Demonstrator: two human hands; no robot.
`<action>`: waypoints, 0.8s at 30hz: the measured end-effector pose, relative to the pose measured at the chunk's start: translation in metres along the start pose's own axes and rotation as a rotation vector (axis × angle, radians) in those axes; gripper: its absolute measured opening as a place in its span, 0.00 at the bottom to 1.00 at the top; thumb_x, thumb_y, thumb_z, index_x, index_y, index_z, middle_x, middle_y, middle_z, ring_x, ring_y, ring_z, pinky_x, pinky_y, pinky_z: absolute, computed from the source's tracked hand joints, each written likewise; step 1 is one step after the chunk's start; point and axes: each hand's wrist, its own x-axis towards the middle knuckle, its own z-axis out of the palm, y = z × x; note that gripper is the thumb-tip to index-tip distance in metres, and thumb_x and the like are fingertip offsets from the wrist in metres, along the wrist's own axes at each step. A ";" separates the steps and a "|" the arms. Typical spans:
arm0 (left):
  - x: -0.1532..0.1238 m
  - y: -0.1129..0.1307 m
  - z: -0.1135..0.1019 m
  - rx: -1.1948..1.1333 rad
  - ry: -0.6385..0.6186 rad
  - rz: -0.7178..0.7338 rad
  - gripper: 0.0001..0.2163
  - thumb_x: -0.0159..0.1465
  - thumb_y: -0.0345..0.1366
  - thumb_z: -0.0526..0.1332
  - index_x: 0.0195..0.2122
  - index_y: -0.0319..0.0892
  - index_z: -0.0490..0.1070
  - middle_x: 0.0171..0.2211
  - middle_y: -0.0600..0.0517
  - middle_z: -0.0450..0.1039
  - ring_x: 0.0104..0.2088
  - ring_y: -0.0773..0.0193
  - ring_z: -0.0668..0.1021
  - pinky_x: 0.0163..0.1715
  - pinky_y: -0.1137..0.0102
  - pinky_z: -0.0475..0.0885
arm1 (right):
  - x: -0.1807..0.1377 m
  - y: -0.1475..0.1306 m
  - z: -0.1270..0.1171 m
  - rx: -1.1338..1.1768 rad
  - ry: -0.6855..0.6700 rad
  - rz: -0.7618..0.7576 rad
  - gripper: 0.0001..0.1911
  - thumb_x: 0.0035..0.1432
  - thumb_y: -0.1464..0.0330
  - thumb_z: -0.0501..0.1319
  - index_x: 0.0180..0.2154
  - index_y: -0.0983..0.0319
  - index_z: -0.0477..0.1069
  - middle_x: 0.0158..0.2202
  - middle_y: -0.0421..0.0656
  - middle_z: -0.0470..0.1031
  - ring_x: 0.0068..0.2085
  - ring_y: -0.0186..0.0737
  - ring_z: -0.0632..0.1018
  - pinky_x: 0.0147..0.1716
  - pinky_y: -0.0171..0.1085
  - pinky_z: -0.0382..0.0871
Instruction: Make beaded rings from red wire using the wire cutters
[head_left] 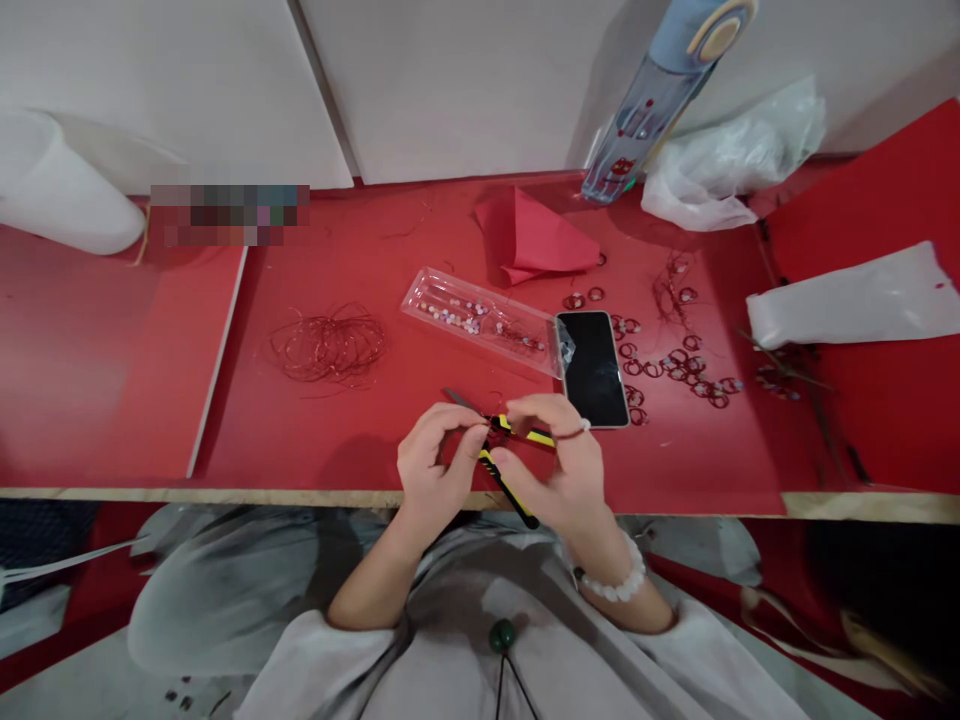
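Note:
My left hand [439, 460] is closed, thumb and forefinger pinched on a thin dark red cord [495, 432]. My right hand [562, 465] faces it, thumb and fingers apart with a gap between them, close to the cord. Just beneath both hands lies a pair of scissors with yellow and black handles [514, 490], partly covered by my fingers. Beyond the hands sits a clear plastic tray [450, 340] with small pale beads [457, 318] in it. A loose coil of red cord [330, 345] rests to the left.
A black-screened phone [594, 370] lies right of the tray, with several small cord rings with beads [686, 365] beyond it. Folded red paper [544, 240], a blue water bottle [637, 110] and a plastic bag [727, 165] are at the back. The wooden table edge [300, 494] runs in front.

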 end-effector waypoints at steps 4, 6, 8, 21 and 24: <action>0.000 -0.002 0.001 0.155 0.029 0.148 0.04 0.71 0.30 0.62 0.37 0.42 0.73 0.30 0.53 0.78 0.31 0.69 0.80 0.35 0.75 0.77 | 0.001 -0.010 0.004 -0.056 0.054 -0.178 0.09 0.64 0.77 0.64 0.41 0.57 0.73 0.34 0.42 0.78 0.35 0.38 0.79 0.36 0.39 0.77; 0.000 -0.003 0.000 0.248 0.068 0.169 0.04 0.71 0.30 0.61 0.37 0.42 0.72 0.31 0.53 0.77 0.32 0.68 0.80 0.36 0.74 0.77 | -0.001 -0.020 0.001 -0.022 -0.007 -0.224 0.10 0.64 0.80 0.63 0.40 0.59 0.72 0.33 0.42 0.79 0.33 0.37 0.79 0.35 0.38 0.77; 0.001 -0.006 0.000 0.330 0.111 0.177 0.05 0.71 0.30 0.60 0.37 0.42 0.71 0.31 0.53 0.76 0.33 0.68 0.80 0.36 0.74 0.76 | -0.003 -0.030 -0.005 0.072 -0.103 -0.238 0.10 0.64 0.80 0.62 0.40 0.60 0.72 0.32 0.43 0.80 0.32 0.36 0.79 0.34 0.37 0.77; -0.001 -0.009 0.006 -0.048 0.055 -0.072 0.05 0.72 0.35 0.61 0.39 0.43 0.72 0.32 0.53 0.76 0.31 0.68 0.78 0.32 0.74 0.74 | -0.008 -0.005 0.003 0.045 -0.008 -0.133 0.16 0.65 0.69 0.67 0.53 0.56 0.71 0.41 0.45 0.79 0.41 0.45 0.81 0.40 0.45 0.81; -0.003 -0.004 0.006 -0.042 0.032 -0.064 0.04 0.72 0.34 0.61 0.38 0.43 0.73 0.32 0.53 0.77 0.32 0.67 0.79 0.33 0.74 0.74 | -0.006 -0.003 0.009 -0.066 0.015 -0.197 0.14 0.65 0.74 0.63 0.51 0.56 0.72 0.40 0.45 0.77 0.39 0.42 0.80 0.38 0.43 0.79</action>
